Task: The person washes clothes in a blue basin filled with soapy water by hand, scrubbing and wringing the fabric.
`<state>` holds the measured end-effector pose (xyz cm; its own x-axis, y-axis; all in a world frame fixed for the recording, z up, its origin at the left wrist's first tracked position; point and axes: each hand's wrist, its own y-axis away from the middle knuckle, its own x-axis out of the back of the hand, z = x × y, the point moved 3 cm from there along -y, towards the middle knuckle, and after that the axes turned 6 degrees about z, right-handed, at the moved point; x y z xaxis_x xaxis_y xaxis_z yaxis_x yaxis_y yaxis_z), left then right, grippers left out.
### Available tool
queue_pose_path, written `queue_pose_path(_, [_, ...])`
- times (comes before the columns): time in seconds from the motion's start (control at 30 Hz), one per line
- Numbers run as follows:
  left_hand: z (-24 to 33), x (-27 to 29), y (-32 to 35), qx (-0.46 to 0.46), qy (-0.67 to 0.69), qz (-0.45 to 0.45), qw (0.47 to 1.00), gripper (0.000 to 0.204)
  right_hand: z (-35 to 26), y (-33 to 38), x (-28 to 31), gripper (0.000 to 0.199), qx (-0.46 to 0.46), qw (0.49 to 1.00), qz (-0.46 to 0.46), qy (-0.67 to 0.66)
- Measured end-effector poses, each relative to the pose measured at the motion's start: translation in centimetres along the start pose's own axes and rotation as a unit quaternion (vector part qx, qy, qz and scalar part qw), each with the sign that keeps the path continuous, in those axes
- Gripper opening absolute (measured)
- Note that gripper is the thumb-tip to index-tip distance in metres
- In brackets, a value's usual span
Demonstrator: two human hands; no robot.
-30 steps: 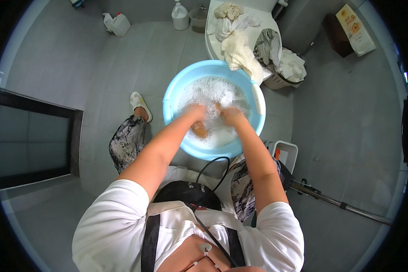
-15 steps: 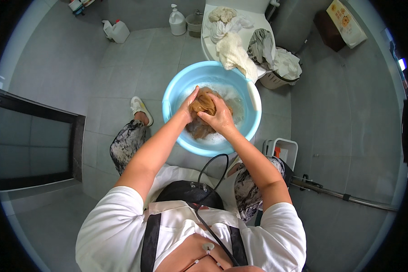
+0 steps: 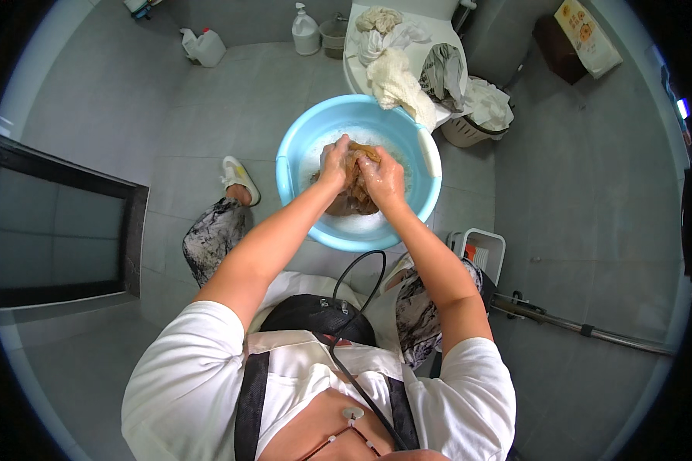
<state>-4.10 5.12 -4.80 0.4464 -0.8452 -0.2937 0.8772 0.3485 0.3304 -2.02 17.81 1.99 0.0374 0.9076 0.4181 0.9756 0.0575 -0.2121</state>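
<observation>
A wet brown cloth is held bunched over the blue basin, gripped by the left hand at 9 o'clock and the right hand at 3 o'clock, its length hanging toward 6 o'clock.

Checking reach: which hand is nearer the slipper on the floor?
Left. The left hand grips the brown cloth on the slipper's side; the right hand is farther.
</observation>
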Motion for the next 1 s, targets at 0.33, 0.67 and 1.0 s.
queue_pose_path(0.33, [5.9,0.8,-0.2,-0.23,-0.502,-0.031,0.833,0.058,1.6,-1.1,4.3,0.044,0.099,0.923,-0.156,0.339])
queue_pose_path(0.67, [8.7,3.1,0.4,0.038,-0.012,-0.13,0.991,0.024,6.0,-0.7,4.9,0.046,0.024,0.969,0.036,0.243])
queue_pose_path(1.0, [10.2,-0.3,3.6,0.22,0.188,-0.074,0.954,0.023,6.8,3.1,0.6,0.042,-0.394,0.876,0.009,-0.278])
